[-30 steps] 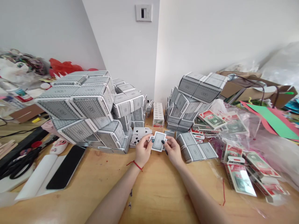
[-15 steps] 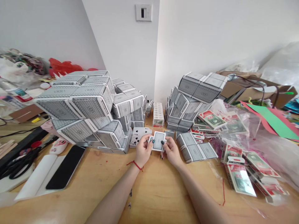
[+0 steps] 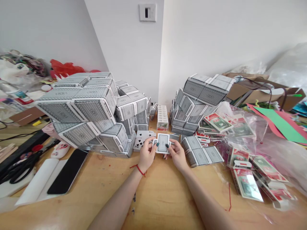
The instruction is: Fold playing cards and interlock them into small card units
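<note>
head view: the left hand and the right hand both pinch the cards over the table; these could slip askew if the two hands press unevenly.

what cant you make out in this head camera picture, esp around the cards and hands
All in the head view:
- Fronts of the cards in the hands: turned away, only backs show.
- Some fingers of the left hand and right hand: hidden behind the cards.
- Both forearms: cut off by the bottom edge.
- Wall panel markings: too small.
- Clear plastic: cut off by the right edge.
</note>
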`<state>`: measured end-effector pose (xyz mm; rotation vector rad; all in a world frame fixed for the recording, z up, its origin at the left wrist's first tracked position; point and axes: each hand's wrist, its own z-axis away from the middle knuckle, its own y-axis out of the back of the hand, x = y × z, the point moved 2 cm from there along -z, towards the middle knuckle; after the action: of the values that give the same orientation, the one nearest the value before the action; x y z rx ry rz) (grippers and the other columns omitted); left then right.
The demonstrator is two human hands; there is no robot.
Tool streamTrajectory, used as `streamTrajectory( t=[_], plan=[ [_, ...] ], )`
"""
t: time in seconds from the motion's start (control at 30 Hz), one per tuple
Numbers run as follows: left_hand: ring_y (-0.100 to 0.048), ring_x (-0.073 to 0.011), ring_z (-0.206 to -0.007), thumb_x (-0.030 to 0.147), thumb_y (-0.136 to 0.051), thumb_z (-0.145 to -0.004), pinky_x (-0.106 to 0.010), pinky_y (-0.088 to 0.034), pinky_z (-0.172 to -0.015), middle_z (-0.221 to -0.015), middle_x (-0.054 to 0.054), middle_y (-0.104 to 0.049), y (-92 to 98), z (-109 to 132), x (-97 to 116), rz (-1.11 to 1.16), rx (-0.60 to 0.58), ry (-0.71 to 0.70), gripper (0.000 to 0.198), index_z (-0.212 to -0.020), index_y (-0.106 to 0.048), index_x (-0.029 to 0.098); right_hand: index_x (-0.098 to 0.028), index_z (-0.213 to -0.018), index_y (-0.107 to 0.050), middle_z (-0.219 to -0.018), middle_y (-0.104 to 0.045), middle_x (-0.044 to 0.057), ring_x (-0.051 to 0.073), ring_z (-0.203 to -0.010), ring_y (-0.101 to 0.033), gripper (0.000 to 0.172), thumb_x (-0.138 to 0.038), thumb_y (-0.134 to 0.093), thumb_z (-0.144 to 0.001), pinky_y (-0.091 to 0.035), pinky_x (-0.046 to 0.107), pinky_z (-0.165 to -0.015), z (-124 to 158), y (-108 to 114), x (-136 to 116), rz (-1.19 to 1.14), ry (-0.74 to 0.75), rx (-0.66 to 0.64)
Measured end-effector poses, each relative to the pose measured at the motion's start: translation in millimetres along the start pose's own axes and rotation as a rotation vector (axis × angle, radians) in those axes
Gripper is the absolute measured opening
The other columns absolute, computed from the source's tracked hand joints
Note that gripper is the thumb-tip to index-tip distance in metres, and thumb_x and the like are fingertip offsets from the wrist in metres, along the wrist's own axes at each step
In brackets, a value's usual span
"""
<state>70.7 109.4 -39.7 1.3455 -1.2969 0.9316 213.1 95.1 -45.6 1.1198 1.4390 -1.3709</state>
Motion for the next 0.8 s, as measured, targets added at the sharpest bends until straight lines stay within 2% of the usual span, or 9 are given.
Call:
streamTrajectory(
  t=[0.33, 0.53, 0.8],
  plan=[
    [-0.039, -0.0062, -0.044, 0.029, -0.046, -0.081, -0.018, -0.032, -0.044, -0.054, 0.007, -0.040, 2.2, -2, 2, -0.036, 0.044, -0.024, 0.024, -0.103, -0.045, 0.019, -0.019, -0.104, -0.044, -0.059, -0.059, -0.002, 0.014, -0.048, -0.058, 0.043, -0.037, -0.061, -0.070, -0.048, 0.026, -0.045, -1, 2, 7, 0.016, -0.011, 0.044],
    [-0.039, -0.0064, -0.045, 0.028, -0.046, -0.081, -0.018, -0.032, -0.045, -0.054, 0.007, -0.039, 1.7, -2, 1, -0.035, 0.049, -0.024, 0.023, -0.102, -0.046, 0.019, -0.018, -0.106, -0.049, -0.056, -0.056, -0.003, 0.015, -0.056, -0.056, 0.044, -0.034, -0.063, -0.068, -0.048, 0.029, -0.057, -4, 9, 14, 0.036, 0.014, 0.080],
    [-0.039, -0.0062, -0.047, 0.026, -0.047, -0.080, -0.018, -0.033, -0.046, -0.058, 0.005, -0.043, 3.4, -3, 1, -0.040, 0.045, -0.035, 0.024, -0.102, -0.046, 0.018, -0.021, -0.126, -0.038, -0.066, -0.059, -0.003, 0.013, -0.058, -0.053, 0.062, -0.031, -0.062, -0.069, -0.048, 0.030, -0.061, 0, 2, 2, 0.030, 0.015, 0.025]
  ],
)
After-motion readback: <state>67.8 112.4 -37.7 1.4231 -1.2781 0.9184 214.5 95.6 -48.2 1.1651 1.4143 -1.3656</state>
